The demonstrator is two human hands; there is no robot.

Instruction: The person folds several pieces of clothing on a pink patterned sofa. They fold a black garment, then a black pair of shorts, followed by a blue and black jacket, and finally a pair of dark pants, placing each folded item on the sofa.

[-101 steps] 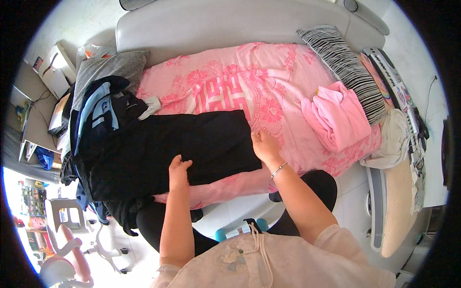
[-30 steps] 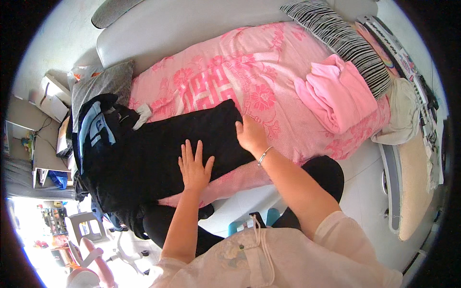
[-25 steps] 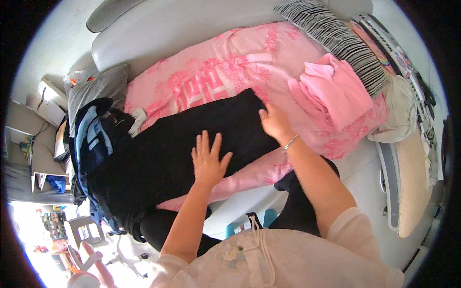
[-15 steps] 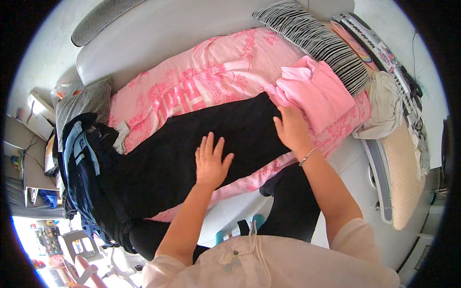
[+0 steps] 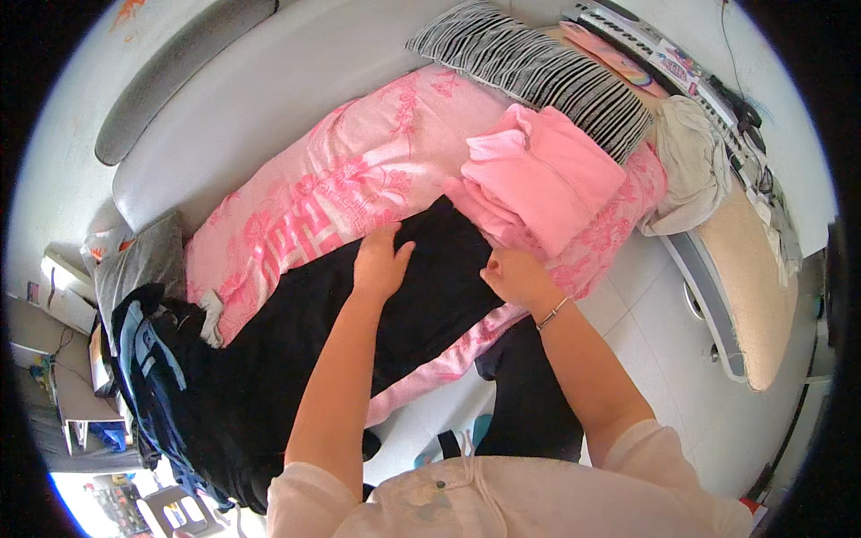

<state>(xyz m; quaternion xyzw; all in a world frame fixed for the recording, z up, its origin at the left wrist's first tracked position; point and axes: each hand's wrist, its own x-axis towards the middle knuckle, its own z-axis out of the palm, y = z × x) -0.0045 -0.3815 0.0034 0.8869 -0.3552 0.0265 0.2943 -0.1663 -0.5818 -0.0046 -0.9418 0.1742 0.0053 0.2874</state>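
A long black garment [image 5: 430, 296] lies spread across a pink patterned cover on the sofa; its kind is not plain from here. My left hand [image 5: 380, 264] rests on it near its far edge, thumb apart from the bent fingers. At the garment's straight right end, my right hand [image 5: 520, 278] is closed, pinching the edge of the cloth. Just beyond that hand sits a folded pink garment [image 5: 547, 179] with a collar.
The pink cover [image 5: 359, 143] drapes the grey sofa [image 5: 215, 117]. A black-and-white striped pillow [image 5: 538, 76] lies at the back right. Dark blue clothes [image 5: 152, 368] heap at the left beside a grey cushion [image 5: 148, 260]. An ironing board [image 5: 735, 287] and a keyboard [image 5: 668, 63] stand at right.
My right hand has gone from fingers spread to pinching the garment's right end. My left hand has slid toward the garment's far edge. The whole view has shifted and turned a little.
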